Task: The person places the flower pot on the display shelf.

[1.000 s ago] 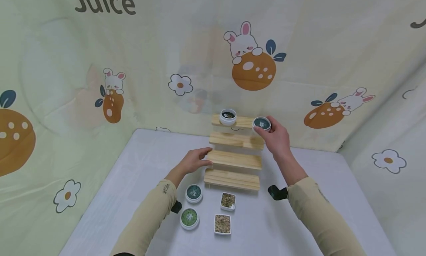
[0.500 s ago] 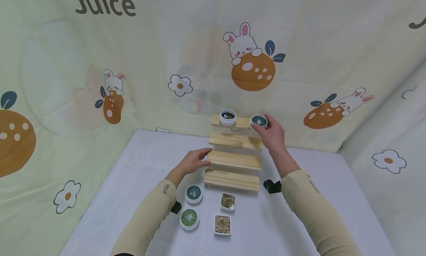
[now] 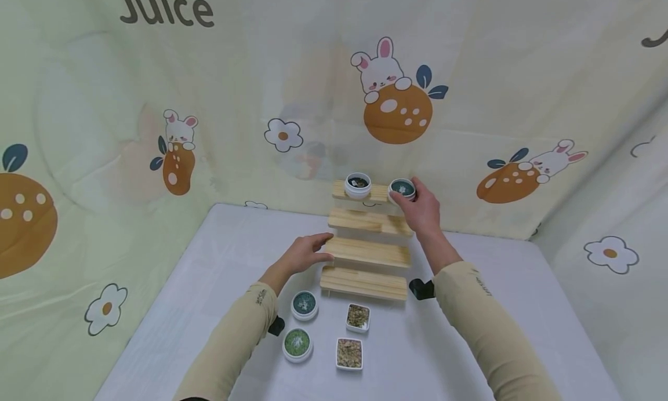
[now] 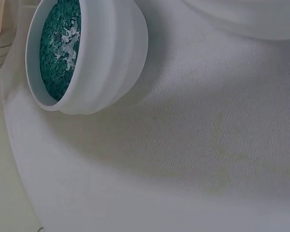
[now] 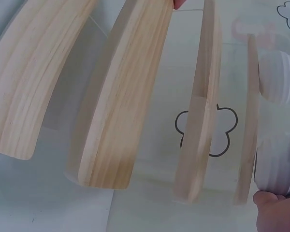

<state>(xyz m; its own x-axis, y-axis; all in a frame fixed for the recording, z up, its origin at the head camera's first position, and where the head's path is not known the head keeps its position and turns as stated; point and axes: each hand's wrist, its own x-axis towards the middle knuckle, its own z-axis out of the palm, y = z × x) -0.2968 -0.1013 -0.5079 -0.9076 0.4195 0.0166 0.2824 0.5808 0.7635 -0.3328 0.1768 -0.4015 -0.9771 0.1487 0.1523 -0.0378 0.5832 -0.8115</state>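
In the head view my right hand [image 3: 424,208] holds a white round bowl [image 3: 402,189] of teal grains between thumb and fingers. The bowl is at the right end of the top tier of a wooden display stand [image 3: 369,252]; in the right wrist view its base is against that board. My left hand [image 3: 302,254] grips the left end of the stand's third tier from the top, thumb in front and fingers behind. Left of the held bowl stands another white bowl [image 3: 358,185] with dark contents.
On the white table [image 3: 209,262], before the stand, are a teal-filled bowl [image 3: 304,305], a green-filled bowl [image 3: 297,345] and two square dishes, one [image 3: 358,317] behind the other [image 3: 349,353], with brown bits. A printed cloth [image 3: 235,88] hangs close behind the stand.
My right hand has moved the teal-filled bowl left and slightly down onto the top tier's right end. The left hand has stayed at the stand.
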